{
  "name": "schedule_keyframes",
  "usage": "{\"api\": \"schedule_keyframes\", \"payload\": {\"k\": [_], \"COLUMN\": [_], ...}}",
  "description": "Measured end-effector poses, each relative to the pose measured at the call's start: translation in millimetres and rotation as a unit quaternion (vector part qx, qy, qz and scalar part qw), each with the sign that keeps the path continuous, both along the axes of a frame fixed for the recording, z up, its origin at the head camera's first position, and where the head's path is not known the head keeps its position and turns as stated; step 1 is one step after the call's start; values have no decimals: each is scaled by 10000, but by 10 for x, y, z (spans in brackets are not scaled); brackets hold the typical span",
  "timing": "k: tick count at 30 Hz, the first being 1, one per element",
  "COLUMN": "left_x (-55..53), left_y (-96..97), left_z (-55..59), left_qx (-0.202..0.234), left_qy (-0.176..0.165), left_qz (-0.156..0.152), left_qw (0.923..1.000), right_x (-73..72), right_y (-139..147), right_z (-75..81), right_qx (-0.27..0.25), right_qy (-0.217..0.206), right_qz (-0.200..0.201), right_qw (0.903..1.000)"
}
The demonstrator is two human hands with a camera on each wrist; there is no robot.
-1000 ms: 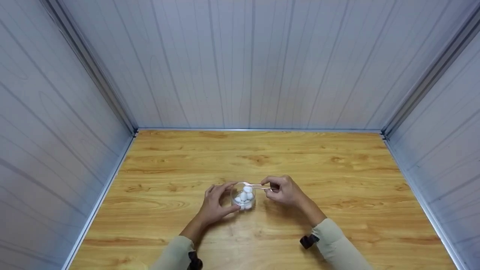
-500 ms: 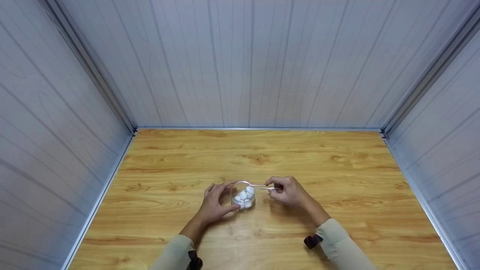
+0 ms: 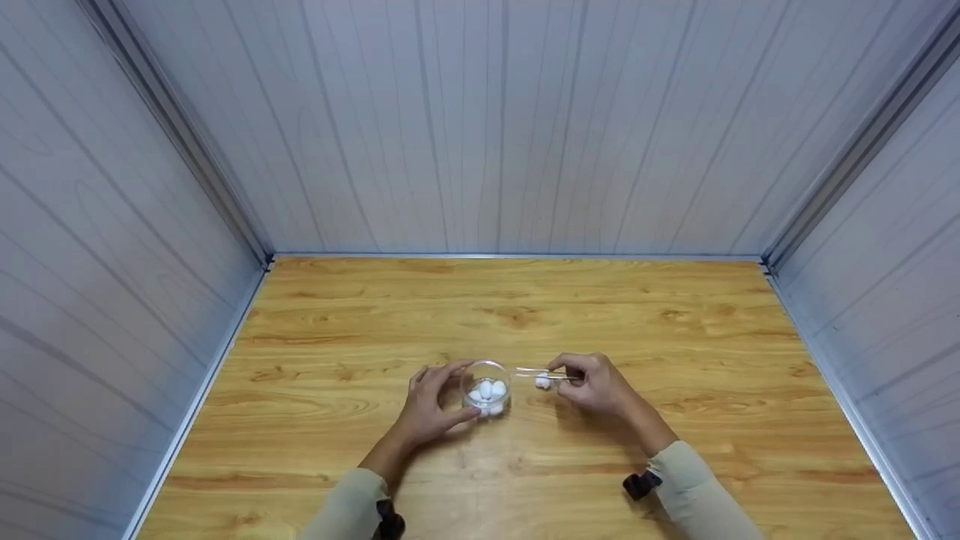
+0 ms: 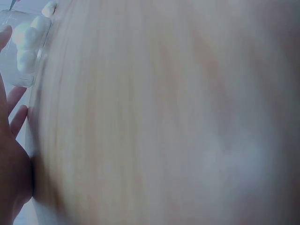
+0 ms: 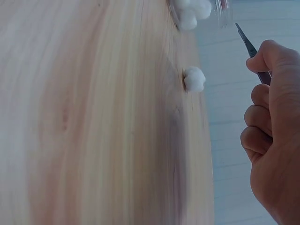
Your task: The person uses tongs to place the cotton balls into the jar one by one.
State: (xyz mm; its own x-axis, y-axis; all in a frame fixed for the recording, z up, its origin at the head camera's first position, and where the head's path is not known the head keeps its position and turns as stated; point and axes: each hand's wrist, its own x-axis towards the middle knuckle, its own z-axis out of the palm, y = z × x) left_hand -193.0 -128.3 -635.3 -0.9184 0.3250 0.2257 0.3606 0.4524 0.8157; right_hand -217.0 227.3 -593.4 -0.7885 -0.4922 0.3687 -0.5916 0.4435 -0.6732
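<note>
A small clear jar (image 3: 486,364) with several white cotton balls (image 3: 486,390) inside stands on the wooden table. My left hand (image 3: 429,409) grips it from the left, thumb at the near side and fingers at the far side. My right hand (image 3: 596,384) pinches metal tweezers (image 5: 248,42), which point left toward the jar. Nothing shows between the tweezer tips, and they are clear of the jar. A loose white cotton clump (image 5: 194,78), maybe two balls, lies on the table right of the jar, below the tweezers in the head view.
The wooden tabletop (image 3: 517,315) is enclosed by a pale panelled back wall (image 3: 502,150) and side walls (image 3: 97,262) with metal edging. A black wrist device (image 3: 642,485) sits at the right sleeve.
The right hand and tweezers have moved right, away from the jar's mouth. The cotton ball at the tweezer tips now lies in the jar. The loose clump is more visible. The left hand keeps still.
</note>
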Motion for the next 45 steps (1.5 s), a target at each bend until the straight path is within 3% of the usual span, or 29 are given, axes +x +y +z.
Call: {"api": "schedule_keyframes", "payload": {"k": [18,30,45], "left_x": [-1,-3,-10], "left_y": [0,1,-1], "left_z": [3,-2,-18], "left_qx": [28,7,-4], "left_qy": [-19,65,107], "left_qz": [-9,5,-28], "left_qw": [10000,10000,9999], "right_x": [-13,-52,-68], "right_y": [334,371,360], "right_z": [-5,-110,-223], "right_qx": [41,361,410], "right_qy": [38,-160,-319], "right_qz": [-239,-337,-236], "right_qw": [9997,9987,9984]}}
